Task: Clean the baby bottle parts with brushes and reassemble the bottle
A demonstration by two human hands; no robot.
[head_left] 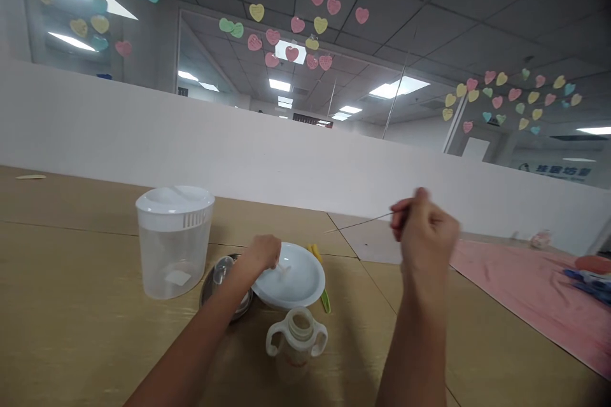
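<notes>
My left hand (265,251) is over the near-left rim of a white bowl (305,283). Its fingers are closed on a small whitish piece (284,269) whose kind I cannot make out. Raised to the right of the bowl, my right hand (424,229) is blurred but closed round a thin dark rod (365,222) with a pale tip, pointing left. A baby bottle (300,346) with two white handles stands uncapped in front of the bowl. Partly behind my left forearm lies a metal dish (206,292) with a clear piece (222,269) in it.
A tall translucent tub (167,261) with a white lid stands at left. A yellow and green handled tool (325,300) lies partly behind the bowl. On the right is a pink mat (520,286) with blue items (589,286). A low white wall (267,152) bounds the table.
</notes>
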